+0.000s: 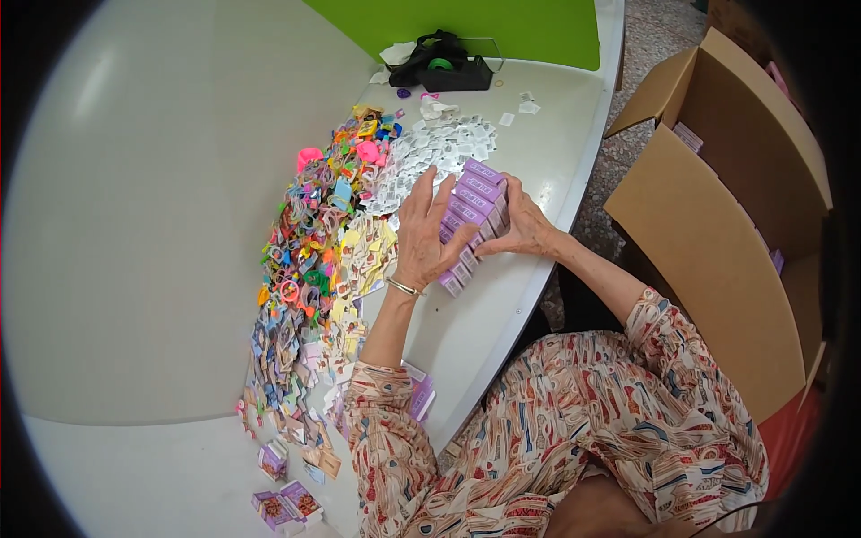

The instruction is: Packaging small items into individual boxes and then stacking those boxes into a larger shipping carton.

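A row of several small purple boxes [473,199] is on the white table, between my two hands. My left hand [423,229], with a bangle at the wrist, presses along the row's left side, its fingers extended and its thumb lying over the boxes. From the right, my right hand [525,220] grips the row, fingers at its far end and thumb at its near right side. Just left of my left hand lie yellowish printed slips [366,255]. Small white paper pieces [421,161] spread out beyond the boxes.
Colourful small plastic trinkets [309,233] form a long heap at the left. A black tape dispenser [462,76] stands at the back by a green panel [484,27]. An open cardboard carton [717,242] is to the right. More purple boxes [287,507] lie at the near left.
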The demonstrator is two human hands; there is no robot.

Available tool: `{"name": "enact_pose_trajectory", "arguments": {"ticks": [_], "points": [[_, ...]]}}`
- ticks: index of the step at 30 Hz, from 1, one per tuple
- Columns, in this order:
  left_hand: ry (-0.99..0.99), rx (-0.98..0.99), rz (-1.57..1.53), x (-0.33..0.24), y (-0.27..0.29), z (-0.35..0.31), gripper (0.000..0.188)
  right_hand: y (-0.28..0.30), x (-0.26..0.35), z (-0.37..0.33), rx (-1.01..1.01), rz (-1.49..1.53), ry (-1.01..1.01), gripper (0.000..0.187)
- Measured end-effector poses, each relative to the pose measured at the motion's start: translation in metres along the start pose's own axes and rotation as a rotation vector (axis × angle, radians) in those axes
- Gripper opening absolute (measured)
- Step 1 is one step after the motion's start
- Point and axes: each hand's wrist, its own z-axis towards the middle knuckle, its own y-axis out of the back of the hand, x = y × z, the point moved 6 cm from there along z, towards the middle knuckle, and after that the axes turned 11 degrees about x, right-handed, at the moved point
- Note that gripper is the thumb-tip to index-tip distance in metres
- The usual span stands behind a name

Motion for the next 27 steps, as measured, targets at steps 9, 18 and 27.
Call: {"name": "enact_pose_trajectory", "arguments": {"ticks": [9,18,27], "points": [[-0.039,0.314,0.074,-0.003,-0.019,0.008,0.066,0.000,0.002,0.001,0.002,0.030,-0.013,0.107],[-0.045,0.311,0.083,-0.006,-0.018,0.011,0.062,0.040,0.018,0.023,-0.029,0.179,-0.013,0.035],[-0.068,0.293,0.077,-0.010,-0.018,0.015,0.062,0.049,0.024,0.025,-0.060,-0.123,0.075,0.032]]}}
